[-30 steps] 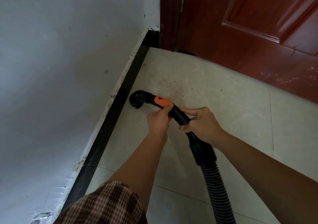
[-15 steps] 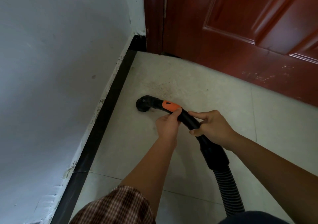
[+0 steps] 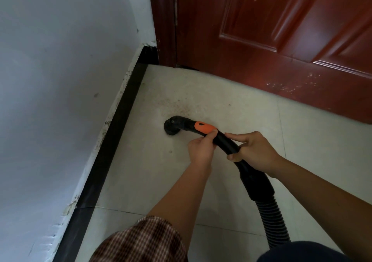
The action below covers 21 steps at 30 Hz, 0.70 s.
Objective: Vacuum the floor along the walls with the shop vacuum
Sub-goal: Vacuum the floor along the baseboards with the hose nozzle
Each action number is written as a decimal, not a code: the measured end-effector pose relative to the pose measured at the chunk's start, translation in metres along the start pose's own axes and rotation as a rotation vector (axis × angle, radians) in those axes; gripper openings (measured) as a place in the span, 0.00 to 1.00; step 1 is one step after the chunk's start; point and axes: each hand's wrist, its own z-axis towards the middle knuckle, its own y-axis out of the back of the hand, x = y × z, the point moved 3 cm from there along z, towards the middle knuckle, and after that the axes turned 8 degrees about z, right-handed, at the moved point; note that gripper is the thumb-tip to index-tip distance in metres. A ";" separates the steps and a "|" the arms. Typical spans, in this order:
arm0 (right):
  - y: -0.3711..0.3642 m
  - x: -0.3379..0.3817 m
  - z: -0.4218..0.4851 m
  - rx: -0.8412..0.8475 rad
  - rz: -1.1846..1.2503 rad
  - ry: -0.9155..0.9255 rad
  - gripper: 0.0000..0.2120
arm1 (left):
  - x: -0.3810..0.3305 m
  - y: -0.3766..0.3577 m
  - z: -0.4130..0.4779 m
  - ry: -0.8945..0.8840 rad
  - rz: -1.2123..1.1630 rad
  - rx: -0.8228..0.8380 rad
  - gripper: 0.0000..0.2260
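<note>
We look down into a corner. A pale wall (image 3: 60,80) fills the left, and a black baseboard (image 3: 120,124) runs along its foot from the bottom edge up to the corner. At the baseboard's far end, to its right, a red-brown door (image 3: 281,40) stands shut, its bottom edge slanting off to the right. A light tiled floor (image 3: 153,173) spreads right of the baseboard, and most of it lies bare between the baseboard and the door's edge.

A ribbed black hose (image 3: 273,219) rises from the bottom, well right of the baseboard, and joins a curved black wand (image 3: 228,144) that reaches back toward it. We grasp the wand with both hands. The left hand (image 3: 201,151), nearer the baseboard, curls round it with the thumb at an orange slide (image 3: 204,127). The right hand (image 3: 255,154) wraps it just behind, forefinger lying along the tube. A checked sleeve (image 3: 145,241) shows at the bottom.

The round nozzle (image 3: 172,127) sits on the floor near the baseboard but apart from it, with a strip of bare tile between. A patch of dark dust (image 3: 181,108) speckles the tile just beyond the nozzle, toward the door.
</note>
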 end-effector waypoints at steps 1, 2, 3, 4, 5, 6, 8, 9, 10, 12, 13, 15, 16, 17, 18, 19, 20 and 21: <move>0.003 -0.001 -0.001 -0.009 0.000 -0.002 0.30 | 0.001 -0.004 -0.001 0.003 0.004 0.011 0.07; 0.007 -0.003 -0.002 -0.019 0.002 -0.004 0.30 | 0.002 -0.008 -0.001 0.008 0.008 0.021 0.07; 0.010 -0.004 -0.003 -0.029 0.004 -0.006 0.30 | 0.003 -0.011 -0.002 0.014 0.014 0.030 0.07; 0.013 -0.006 -0.003 -0.039 0.005 -0.010 0.30 | 0.004 -0.015 -0.002 0.018 0.020 0.040 0.07; 0.016 -0.008 -0.004 -0.049 0.003 -0.014 0.30 | 0.006 -0.019 -0.003 0.021 0.027 0.050 0.07; 0.019 -0.010 -0.005 -0.058 0.002 -0.019 0.30 | 0.007 -0.022 -0.004 0.024 0.035 0.059 0.07; 0.024 -0.015 -0.007 -0.071 0.016 -0.030 0.30 | 0.010 -0.029 -0.005 0.028 0.055 0.077 0.07; 0.027 -0.018 -0.008 -0.077 0.024 -0.036 0.30 | 0.011 -0.032 -0.006 0.031 0.069 0.085 0.07; 0.030 -0.020 -0.009 -0.084 0.032 -0.042 0.30 | 0.013 -0.035 -0.007 0.035 0.079 0.094 0.06; 0.035 -0.024 -0.010 -0.106 0.048 -0.053 0.30 | 0.016 -0.041 -0.008 0.045 0.086 0.114 0.06; 0.037 -0.026 -0.011 -0.115 0.056 -0.059 0.30 | 0.017 -0.043 -0.008 0.051 0.090 0.121 0.05; 0.042 -0.030 -0.012 -0.128 0.072 -0.074 0.30 | 0.019 -0.049 -0.009 0.057 0.103 0.136 0.05; 0.045 -0.032 -0.013 -0.134 0.076 -0.079 0.30 | 0.020 -0.052 -0.009 0.057 0.112 0.140 0.05; 0.048 -0.033 -0.014 -0.142 0.079 -0.083 0.30 | 0.021 -0.056 -0.010 0.058 0.124 0.145 0.05; 0.051 -0.035 -0.016 -0.151 0.082 -0.088 0.30 | 0.023 -0.060 -0.010 0.059 0.136 0.150 0.05; 0.054 -0.037 -0.017 -0.159 0.088 -0.094 0.30 | 0.024 -0.064 -0.011 0.061 0.145 0.158 0.05; 0.058 -0.039 -0.018 -0.167 0.093 -0.100 0.30 | 0.026 -0.068 -0.011 0.065 0.152 0.169 0.05; 0.061 -0.041 -0.019 -0.174 0.097 -0.104 0.30 | 0.028 -0.072 -0.011 0.069 0.159 0.177 0.05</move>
